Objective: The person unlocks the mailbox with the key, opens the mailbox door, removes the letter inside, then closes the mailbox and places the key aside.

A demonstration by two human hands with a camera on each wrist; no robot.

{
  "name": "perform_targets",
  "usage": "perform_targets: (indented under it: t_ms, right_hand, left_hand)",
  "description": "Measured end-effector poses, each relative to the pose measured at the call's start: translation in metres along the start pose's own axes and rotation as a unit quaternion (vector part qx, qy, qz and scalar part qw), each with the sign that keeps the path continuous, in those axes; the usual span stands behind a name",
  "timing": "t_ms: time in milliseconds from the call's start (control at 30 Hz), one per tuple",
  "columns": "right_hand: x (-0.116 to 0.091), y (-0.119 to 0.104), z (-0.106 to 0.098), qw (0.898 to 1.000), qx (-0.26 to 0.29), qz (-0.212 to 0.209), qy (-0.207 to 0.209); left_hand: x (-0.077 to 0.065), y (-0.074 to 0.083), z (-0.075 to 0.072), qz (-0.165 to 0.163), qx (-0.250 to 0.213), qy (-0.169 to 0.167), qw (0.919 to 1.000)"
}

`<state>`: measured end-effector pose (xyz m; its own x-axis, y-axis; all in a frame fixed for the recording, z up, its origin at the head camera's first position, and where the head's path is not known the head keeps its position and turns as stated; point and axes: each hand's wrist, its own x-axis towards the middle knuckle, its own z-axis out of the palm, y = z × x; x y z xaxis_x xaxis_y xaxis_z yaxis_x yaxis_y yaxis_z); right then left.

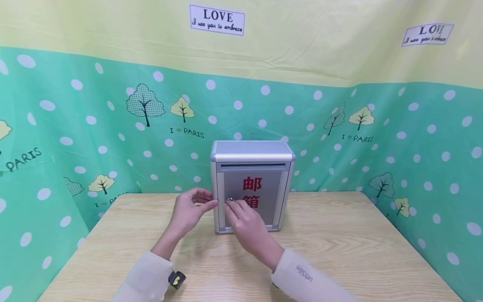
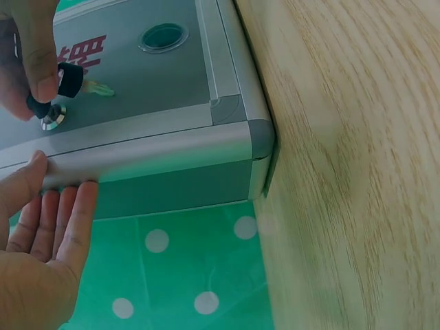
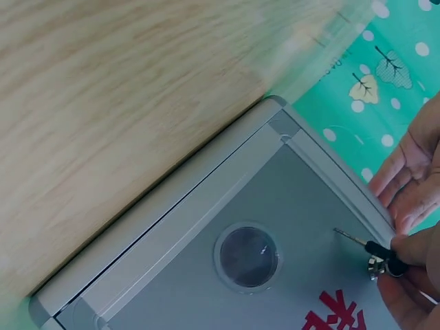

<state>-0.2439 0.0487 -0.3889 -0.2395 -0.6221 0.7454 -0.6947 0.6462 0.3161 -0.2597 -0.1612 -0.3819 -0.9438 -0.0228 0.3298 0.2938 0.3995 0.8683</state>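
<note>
A silver-grey metal mailbox (image 1: 252, 147) with red characters on its front stands upright on the table. My right hand (image 1: 245, 224) pinches a black-headed key (image 3: 397, 267) at the round chrome lock (image 2: 53, 119) near the front's left edge. A second key (image 3: 352, 236), also black-headed, hangs beside it with its metal blade showing. My left hand (image 1: 188, 212) is at the mailbox's left side. In the left wrist view its thumb touches the rounded edge rail (image 2: 151, 152) and its fairly straight fingers (image 2: 81, 213) reach the side just under that rail.
A narrow slot (image 1: 253, 166) runs across the mailbox front near the top, and a round window (image 3: 249, 256) lies low on it. The wooden table (image 1: 339, 247) backs onto a green dotted curtain (image 1: 241, 113). A small black-and-yellow object (image 1: 176, 279) sits by the left cuff.
</note>
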Motion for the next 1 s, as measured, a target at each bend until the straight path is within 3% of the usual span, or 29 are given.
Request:
perform_targets:
  t_ms: [200,467,800,1000]
  right_hand:
    - [0.002,-0.004,0.003,1.0,0.009,0.025,0.01]
    - [0.006,-0.012,-0.001,0.99,0.081,0.117,-0.003]
    - [0.01,-0.014,0.0,0.968,0.147,0.204,0.016]
    - [0.013,-0.014,-0.002,0.942,0.207,0.263,0.021]
  left_hand:
    - [0.001,-0.002,0.0,0.001,0.0,0.001,1.0]
    - [0.0,0.0,0.001,-0.002,-0.001,0.0,1.0]
    - [0.0,0.001,0.0,-0.002,-0.007,-0.001,1.0]
    - [0.0,0.0,0.0,0.004,-0.007,0.0,1.0]
